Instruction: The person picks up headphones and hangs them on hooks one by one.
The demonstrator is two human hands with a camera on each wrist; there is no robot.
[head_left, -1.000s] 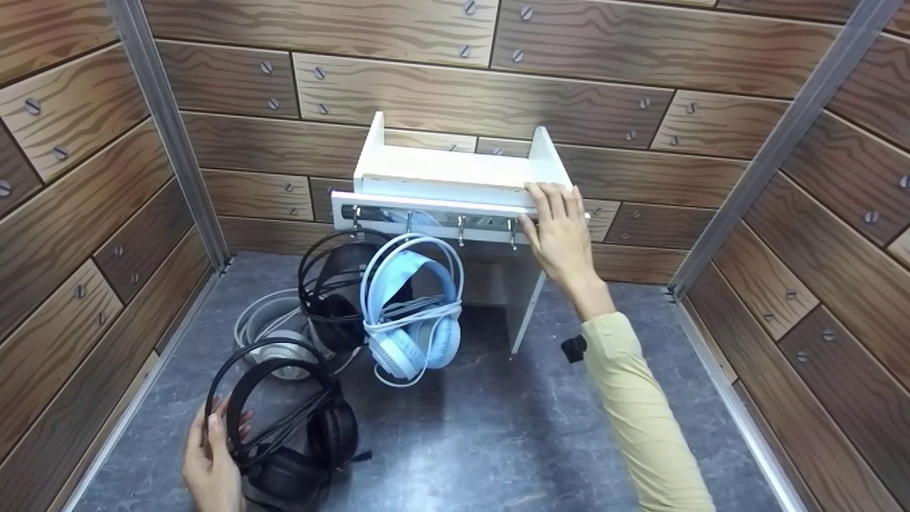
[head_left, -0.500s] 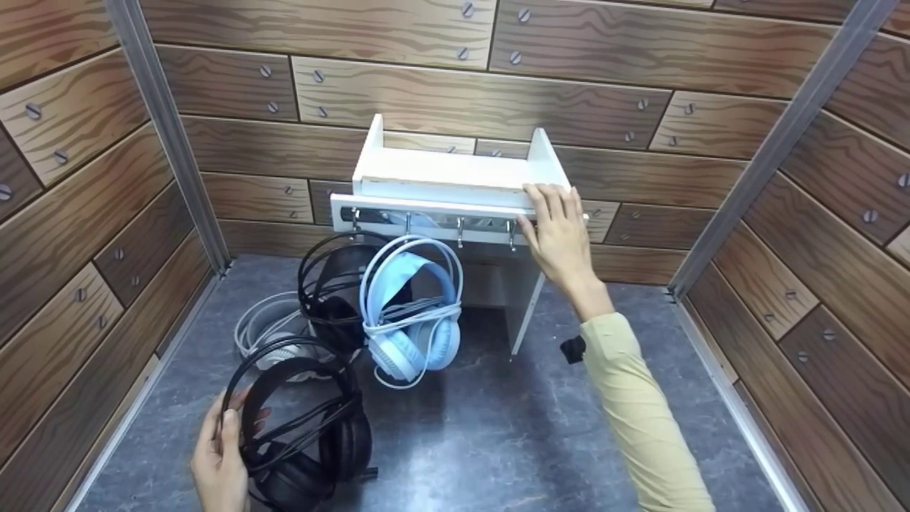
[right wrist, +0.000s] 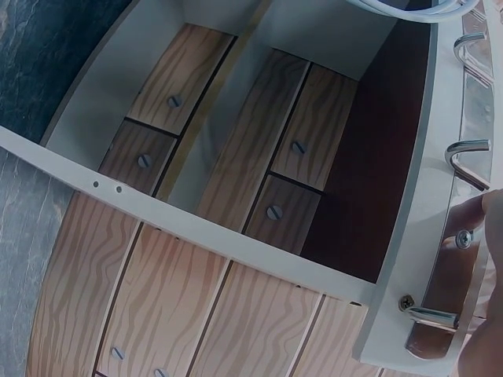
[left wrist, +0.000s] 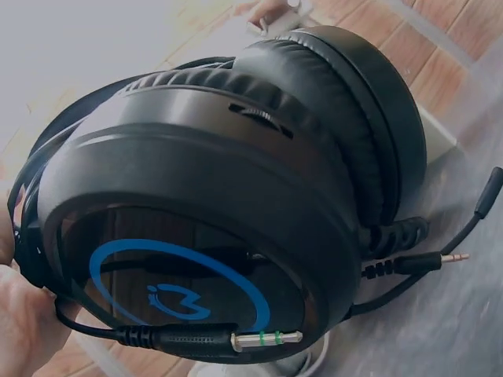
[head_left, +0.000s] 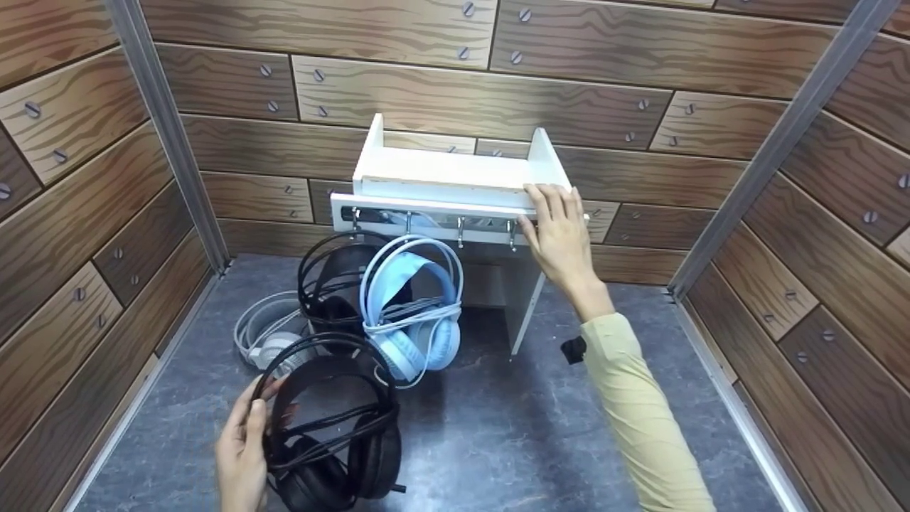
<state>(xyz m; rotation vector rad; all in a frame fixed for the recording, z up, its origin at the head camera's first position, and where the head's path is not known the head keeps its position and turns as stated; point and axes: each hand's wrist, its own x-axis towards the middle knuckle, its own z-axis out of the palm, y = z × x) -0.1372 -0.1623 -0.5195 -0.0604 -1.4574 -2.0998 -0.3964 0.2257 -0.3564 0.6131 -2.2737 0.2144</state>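
Observation:
My left hand [head_left: 242, 444] holds black headphones [head_left: 377, 455] by one side of the headband, low in the head view. Their cable is bundled across the middle. In the left wrist view an earcup [left wrist: 212, 165] bears a blue ring, and two audio plugs and a thin microphone boom stick out. My right hand [head_left: 561, 242] rests with extended fingers over the right end of a white shelf [head_left: 444, 167], thumb against the front of its hook rail. Light blue headphones [head_left: 419, 348] and a second black pair [head_left: 338, 309] hang at the rail's left part.
White headphones [head_left: 277, 348] lie on the grey floor [head_left: 498, 441] behind the held pair, partly hidden. Metal hooks [head_left: 461, 231] line the rail. A small black object [head_left: 573, 349] shows beside the right sleeve. Wood-patterned walls [head_left: 426, 92] enclose three sides.
My left hand has carried the black headphones to the right, and they now partly overlap the hanging pairs in view. The right hand and the shelf have stayed put.

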